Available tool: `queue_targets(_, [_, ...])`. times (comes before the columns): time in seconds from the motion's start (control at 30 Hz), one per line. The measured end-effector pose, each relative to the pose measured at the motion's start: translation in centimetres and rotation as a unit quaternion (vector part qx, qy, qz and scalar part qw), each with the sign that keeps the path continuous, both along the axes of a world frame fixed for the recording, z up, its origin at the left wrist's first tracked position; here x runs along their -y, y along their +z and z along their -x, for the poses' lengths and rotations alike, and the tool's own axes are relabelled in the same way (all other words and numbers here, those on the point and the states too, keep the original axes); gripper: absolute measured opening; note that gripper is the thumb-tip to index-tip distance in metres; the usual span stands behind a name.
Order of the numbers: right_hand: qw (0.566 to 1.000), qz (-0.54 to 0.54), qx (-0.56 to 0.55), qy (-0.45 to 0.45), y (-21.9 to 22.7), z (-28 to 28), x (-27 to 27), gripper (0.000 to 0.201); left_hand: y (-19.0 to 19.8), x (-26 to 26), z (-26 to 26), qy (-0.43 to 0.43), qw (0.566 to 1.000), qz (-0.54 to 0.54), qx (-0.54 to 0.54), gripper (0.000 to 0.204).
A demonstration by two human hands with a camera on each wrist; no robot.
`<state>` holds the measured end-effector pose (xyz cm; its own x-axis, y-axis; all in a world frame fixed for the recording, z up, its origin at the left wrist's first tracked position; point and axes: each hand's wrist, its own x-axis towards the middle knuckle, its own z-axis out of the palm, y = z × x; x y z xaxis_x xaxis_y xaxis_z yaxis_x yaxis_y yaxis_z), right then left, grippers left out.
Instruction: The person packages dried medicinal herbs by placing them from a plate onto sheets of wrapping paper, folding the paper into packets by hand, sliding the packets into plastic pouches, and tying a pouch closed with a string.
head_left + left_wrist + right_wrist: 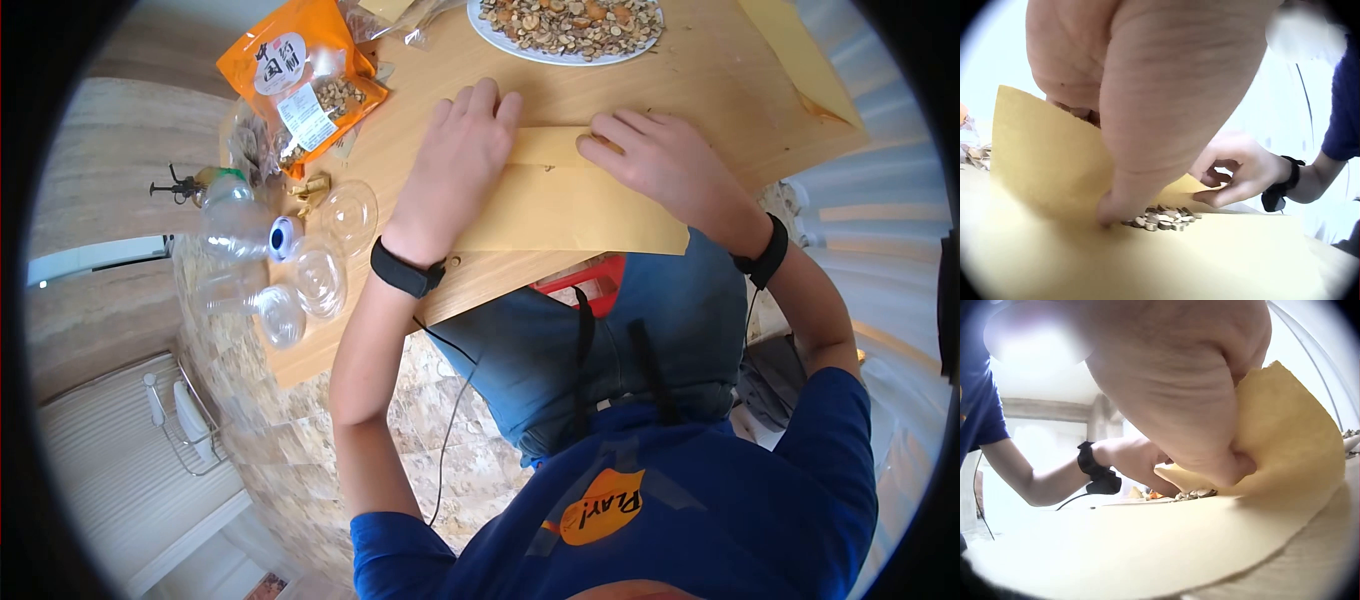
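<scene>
A sheet of yellow-brown paper [590, 215] lies at the table's near edge, its far side raised in a curved flap. My left hand [460, 165] grips the flap's left part, thumb on the near face and fingers behind. At the right part, my right hand [665, 165] pinches the same flap between thumb and fingers. Sheltered by the flap, a small heap of dried, sliced herb pieces [1163, 220] sits on the paper between the thumbs. From the right wrist view, the heap [1196, 494] shows just beyond the right thumb, partly covered.
Beyond the hands stands a white plate [590, 61] piled with dried slices. An orange pouch [290, 70] lies at the far left. Nearer are a clear spray bottle [235, 220] and several clear plastic containers [320, 280]. Another yellow sheet [810, 65] lies at the right.
</scene>
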<state>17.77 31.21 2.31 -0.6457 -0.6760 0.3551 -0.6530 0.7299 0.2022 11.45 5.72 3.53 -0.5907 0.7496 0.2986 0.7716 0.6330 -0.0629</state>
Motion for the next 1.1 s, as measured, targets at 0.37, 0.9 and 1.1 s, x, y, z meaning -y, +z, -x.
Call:
queue_targets(0.37, [0.99, 0.021, 0.105, 0.096, -1.0, 0.0, 0.1, 0.012, -1.2, 1.0, -1.9, -0.004, 0.987, -0.016, 0.161, 0.04])
queue_targets(0.9, [0.981, 0.07, 0.12, 0.133, -1.2, -0.4, 0.8, 0.012, -0.2, 0.6, -0.6, -0.046, 0.992, -0.047, 0.107, 0.047])
queue_targets(1.1, [0.981, 0.067, 0.135, 0.121, -0.8, -1.1, 1.6, 0.013, -1.0, 0.5, 0.1, -0.052, 0.976, -0.065, 0.202, 0.047])
